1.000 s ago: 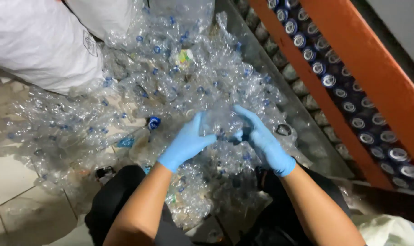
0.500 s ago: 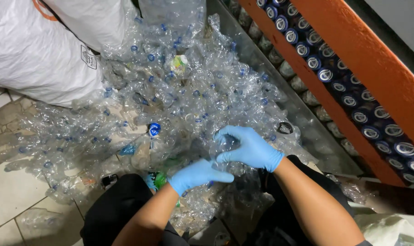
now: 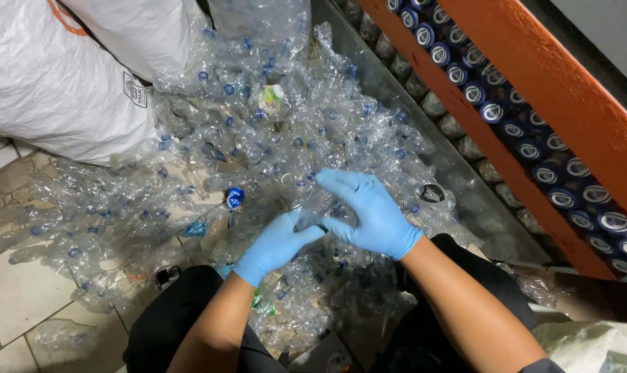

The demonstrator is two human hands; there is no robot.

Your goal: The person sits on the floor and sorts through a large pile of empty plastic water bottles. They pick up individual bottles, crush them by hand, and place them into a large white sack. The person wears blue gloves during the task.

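Gripping one crushed clear bottle [image 3: 318, 211] between them, the gloved left hand [image 3: 275, 245] and right hand [image 3: 369, 214] clasp it together.

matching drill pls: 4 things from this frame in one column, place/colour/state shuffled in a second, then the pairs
Things:
1. left hand
2. white sack
3. loose blue cap
4. row of cans

Descriptions:
A. lined up along the orange beam, upper right
B. blue-gloved, gripping a clear crushed bottle together with the right hand
C. bulging, upper left, beside the bottle pile
D. small, lying among the clear bottles left of the hands

Pairs: 1-B, 2-C, 3-D, 4-A
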